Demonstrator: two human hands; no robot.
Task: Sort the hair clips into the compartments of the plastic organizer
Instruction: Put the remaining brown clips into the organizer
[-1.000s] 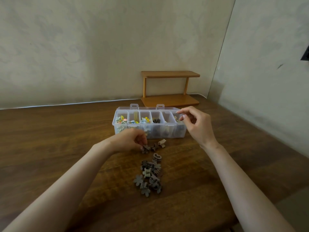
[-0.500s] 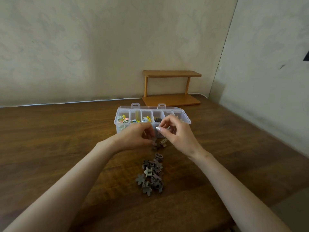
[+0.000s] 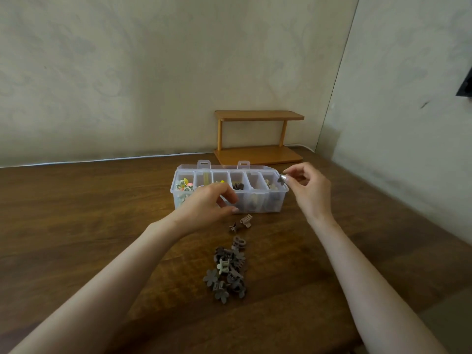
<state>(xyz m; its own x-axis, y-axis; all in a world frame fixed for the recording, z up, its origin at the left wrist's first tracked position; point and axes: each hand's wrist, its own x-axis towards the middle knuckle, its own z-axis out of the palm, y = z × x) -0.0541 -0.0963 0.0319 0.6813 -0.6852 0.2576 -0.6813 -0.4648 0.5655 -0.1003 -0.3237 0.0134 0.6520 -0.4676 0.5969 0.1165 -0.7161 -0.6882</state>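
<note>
The right hand pinches a small grey hair clip between thumb tip and forefinger tip, with the other fingers curled loosely behind. The clip is held in the air at the right end of the clear plastic six-compartment organizer, just above the outer rim of its last compartment.

Just left of the pinch and a little lower, that last compartment holds pale clips. Two compartments further left lie dark brown clips. At the end farthest from the pinch is a heap of brightly coloured clips.

The left hand hovers down and to the left of the pinch, in front of the organizer's near wall, and hides part of it. Its fingers are curled, and I cannot tell whether they hold anything.

Below the pinch, toward the person, a brown clip and a beige clip lie just beside each other. Nearer still, well apart from the pinch, lies a pile of grey-brown hair clips.

All of this rests on a dark wooden table. Beyond the pinch, a light wooden two-tier shelf stands near the corner of the pale walls. A white cable runs along the table's back edge.
</note>
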